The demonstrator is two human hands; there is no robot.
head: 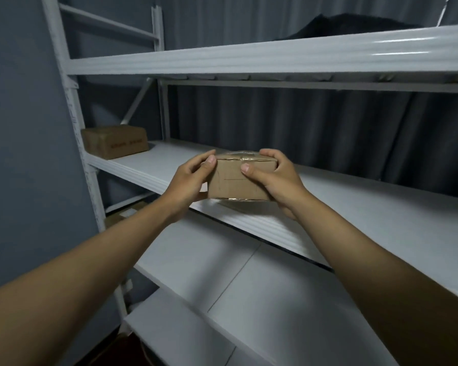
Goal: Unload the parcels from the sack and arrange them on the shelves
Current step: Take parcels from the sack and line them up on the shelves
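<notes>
Head view: your left hand (193,178) and right hand (273,178) clamp the cardboard parcel (236,180) by its ends, at the front edge of the middle shelf (354,207). Placement is in hand. Next, lower it flat, well apart from the stored parcel (114,141), then release.

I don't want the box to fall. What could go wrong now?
The box is at the very front edge of the shelf, held by the left hand and right hand. Let go too soon and it might tip off. Pushed left too far, it could bump the other box.
</notes>
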